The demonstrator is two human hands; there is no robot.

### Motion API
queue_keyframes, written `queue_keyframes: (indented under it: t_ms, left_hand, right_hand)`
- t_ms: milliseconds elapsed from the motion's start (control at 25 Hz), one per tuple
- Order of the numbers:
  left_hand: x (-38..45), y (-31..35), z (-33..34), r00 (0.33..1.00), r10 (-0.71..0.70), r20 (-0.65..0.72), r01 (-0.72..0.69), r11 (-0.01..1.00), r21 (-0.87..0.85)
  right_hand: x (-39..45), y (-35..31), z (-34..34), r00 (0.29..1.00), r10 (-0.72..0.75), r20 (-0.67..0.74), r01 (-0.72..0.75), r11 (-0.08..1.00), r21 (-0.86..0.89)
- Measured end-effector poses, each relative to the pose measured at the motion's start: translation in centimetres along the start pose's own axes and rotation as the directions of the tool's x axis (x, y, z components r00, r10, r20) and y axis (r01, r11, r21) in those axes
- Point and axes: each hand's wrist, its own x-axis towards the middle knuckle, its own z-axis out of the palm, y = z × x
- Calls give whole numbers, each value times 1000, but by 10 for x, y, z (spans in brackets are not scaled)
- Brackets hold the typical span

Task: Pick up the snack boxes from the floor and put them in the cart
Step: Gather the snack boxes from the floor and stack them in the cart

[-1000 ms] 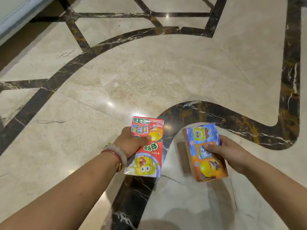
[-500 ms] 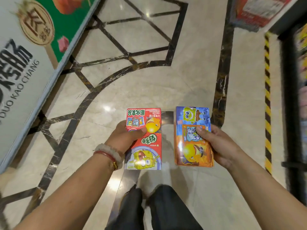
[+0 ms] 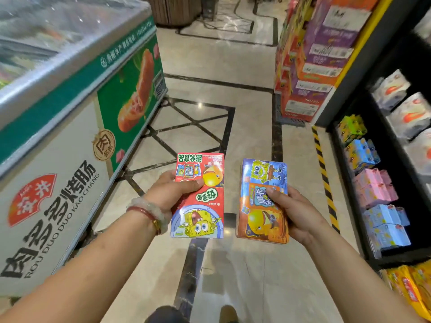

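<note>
My left hand (image 3: 171,193) grips a red snack box (image 3: 200,206) with a yellow cartoon figure, thumb across its front. My right hand (image 3: 293,210) grips a blue and orange snack box (image 3: 261,206) from its right side, thumb on the front. Both boxes are held flat, side by side, at about waist height above the marble floor (image 3: 251,127). No cart is in view.
A chest freezer (image 3: 70,127) with a glass lid runs along the left. On the right stands a black shelf (image 3: 384,173) of small boxes and bags, with stacked cartons (image 3: 312,66) beyond it. The aisle floor runs ahead between them.
The view has risen from the floor to the aisle. Both hands came up with their boxes, and the freezer and shelves came into sight.
</note>
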Motion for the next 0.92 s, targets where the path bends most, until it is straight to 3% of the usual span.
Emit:
queue_keyframes:
  t_ms: [200,400,600,920]
  left_hand:
    - [-40,33,-12,996,27,84,-32,998,51]
    - [-65,56,-34,982,7,191,-43,982,184]
    - [-91,43,-36,946,-78,315,-13,961,277]
    - [-149,-9,19,845,-183,502,-57,903,425]
  right_hand:
    - [-58,-1,23,997,-74,-36,75,997,18]
    - [-120,20,48,971,-164,-177,179,981,77]
    - [-180,62,59,929,-173,-326,230,963,143]
    - [-281,125,39,833,-181,-523,356,898,257]
